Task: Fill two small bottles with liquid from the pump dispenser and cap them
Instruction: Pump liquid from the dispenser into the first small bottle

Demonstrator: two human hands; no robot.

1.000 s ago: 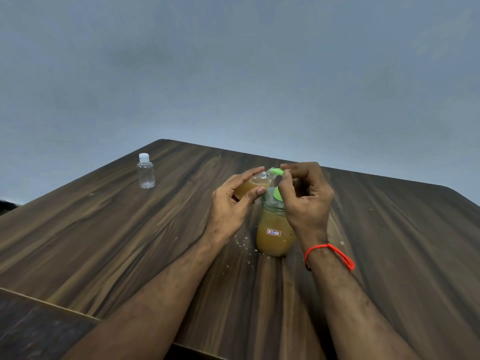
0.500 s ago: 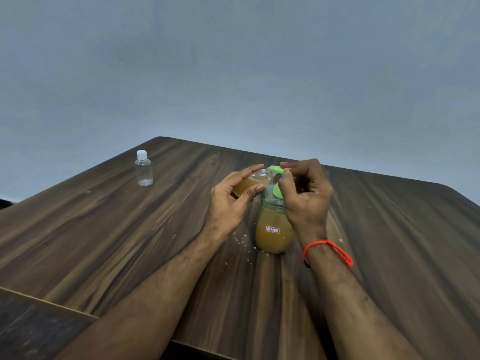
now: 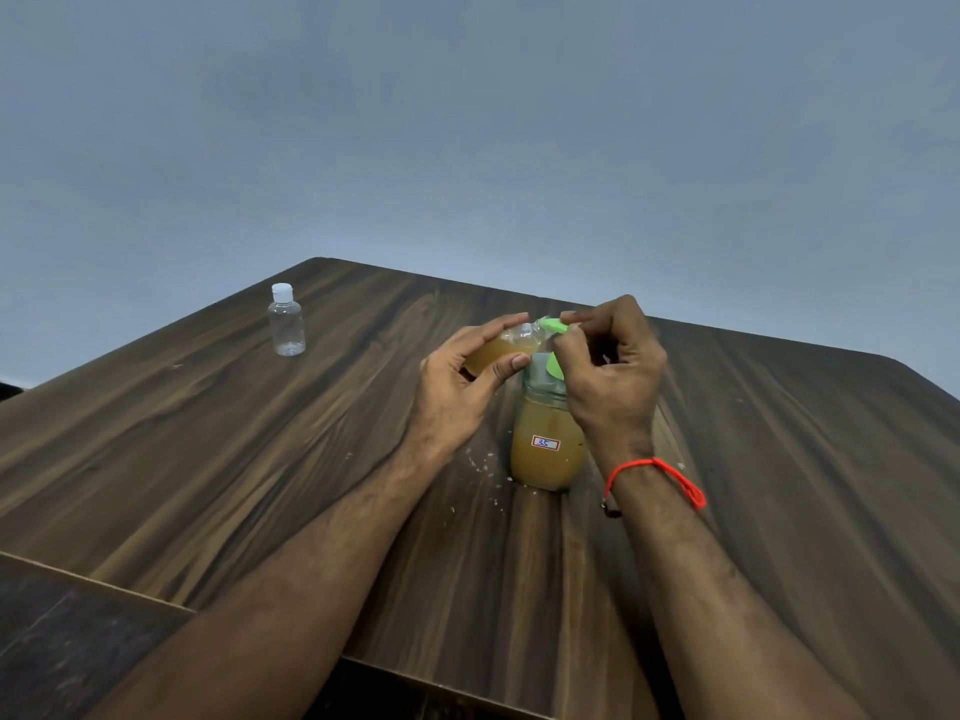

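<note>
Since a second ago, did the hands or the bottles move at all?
Hardly anything moved. The left hand keeps its grip on the small bottle of amber liquid, tilted at the green nozzle. The right hand stays on the pump dispenser. The capped clear bottle still stands untouched at the far left of the table.

The dispenser [image 3: 545, 449], full of amber liquid and bearing a small label reading 35, stands on the wooden table [image 3: 208, 449]. Just left of its green pump [image 3: 554, 325], the left hand [image 3: 462, 387] holds 1 small bottle [image 3: 506, 348], tilted and partly filled, its mouth at the nozzle. The right hand [image 3: 613, 376] curls over the pump. Far left of the dispenser stands 1 clear capped bottle [image 3: 286, 322].
</note>
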